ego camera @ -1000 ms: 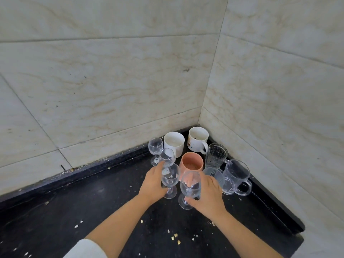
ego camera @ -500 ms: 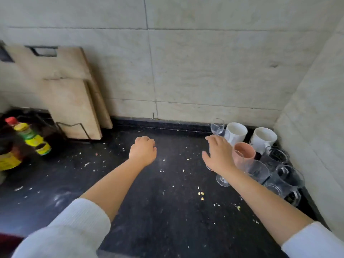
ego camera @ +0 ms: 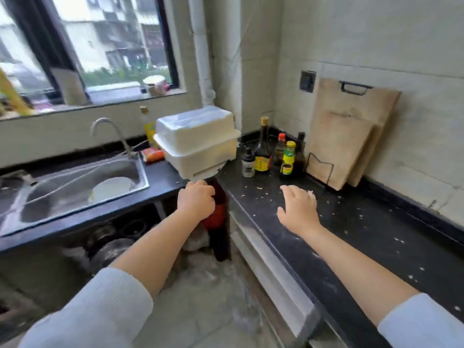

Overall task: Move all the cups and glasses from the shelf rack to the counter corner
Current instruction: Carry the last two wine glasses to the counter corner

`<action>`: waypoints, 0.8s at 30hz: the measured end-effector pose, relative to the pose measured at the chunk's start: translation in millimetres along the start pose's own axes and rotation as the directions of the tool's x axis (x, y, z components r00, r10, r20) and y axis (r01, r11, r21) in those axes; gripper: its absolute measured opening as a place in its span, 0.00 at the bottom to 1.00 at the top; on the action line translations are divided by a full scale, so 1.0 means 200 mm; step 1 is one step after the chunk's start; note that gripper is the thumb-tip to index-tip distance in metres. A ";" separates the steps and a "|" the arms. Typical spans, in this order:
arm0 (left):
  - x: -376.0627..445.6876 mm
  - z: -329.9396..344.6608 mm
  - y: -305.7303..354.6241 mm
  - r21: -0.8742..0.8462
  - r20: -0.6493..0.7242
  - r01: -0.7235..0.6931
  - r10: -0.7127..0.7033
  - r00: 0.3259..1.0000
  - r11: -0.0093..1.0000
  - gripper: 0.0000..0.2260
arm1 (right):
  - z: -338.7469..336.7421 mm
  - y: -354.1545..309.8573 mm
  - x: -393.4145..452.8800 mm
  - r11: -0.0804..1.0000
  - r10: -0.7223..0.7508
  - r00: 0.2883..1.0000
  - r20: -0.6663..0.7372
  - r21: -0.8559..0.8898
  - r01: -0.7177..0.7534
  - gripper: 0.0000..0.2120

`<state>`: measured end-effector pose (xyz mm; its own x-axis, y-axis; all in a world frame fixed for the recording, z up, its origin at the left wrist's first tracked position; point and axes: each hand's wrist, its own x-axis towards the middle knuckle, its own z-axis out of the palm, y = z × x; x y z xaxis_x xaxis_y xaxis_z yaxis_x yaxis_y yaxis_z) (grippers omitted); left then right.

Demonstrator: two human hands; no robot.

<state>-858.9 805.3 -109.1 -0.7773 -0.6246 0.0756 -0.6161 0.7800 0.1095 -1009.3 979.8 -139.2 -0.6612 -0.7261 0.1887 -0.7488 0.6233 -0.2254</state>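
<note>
Two empty hands (ego camera: 196, 199) (ego camera: 298, 209) over speckled black counter (ego camera: 351, 234).

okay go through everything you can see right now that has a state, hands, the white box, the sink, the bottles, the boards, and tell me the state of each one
left hand: fingers curled, holding nothing
right hand: open, over the counter, empty
white lidded box: lid closed
sink: white dish inside; faucet flow not discernible
sauce bottles: upright, capped
cutting boards: leaning on the wall
</note>
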 end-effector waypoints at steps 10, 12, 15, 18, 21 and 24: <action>-0.52 -0.33 -1.42 0.127 -0.082 0.397 -0.390 0.917 0.909 0.19 | 0.19 -1.58 0.14 0.911 -0.411 0.910 0.061 -0.011 0.412 0.23; -0.61 -0.34 -1.63 0.144 -0.056 0.451 -0.448 0.892 0.881 0.19 | 0.24 -1.80 0.15 0.884 -0.465 0.880 0.091 -0.002 0.468 0.23; -0.71 -0.35 -1.90 0.158 -0.037 0.526 -0.527 0.849 0.836 0.18 | 0.32 -2.10 0.19 0.846 -0.527 0.839 0.133 -0.012 0.533 0.21; -0.76 -0.34 -2.17 0.155 -0.029 0.581 -0.584 0.811 0.799 0.17 | 0.42 -2.36 0.25 0.807 -0.584 0.792 0.178 0.016 0.591 0.19; -0.78 -0.31 -2.44 0.158 -0.005 0.627 -0.634 0.773 0.763 0.17 | 0.54 -2.63 0.35 0.754 -0.645 0.741 0.188 0.003 0.656 0.19; -0.74 -0.33 -2.71 0.170 0.011 0.674 -0.685 0.728 0.719 0.17 | 0.65 -2.94 0.50 0.704 -0.696 0.680 0.229 0.035 0.709 0.18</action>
<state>-401.0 473.3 -113.8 -0.1456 -0.9889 -0.0309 -0.9884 0.1467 -0.0383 -629.5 502.5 -111.1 0.0821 -0.9944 0.0665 -0.9946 -0.0861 -0.0584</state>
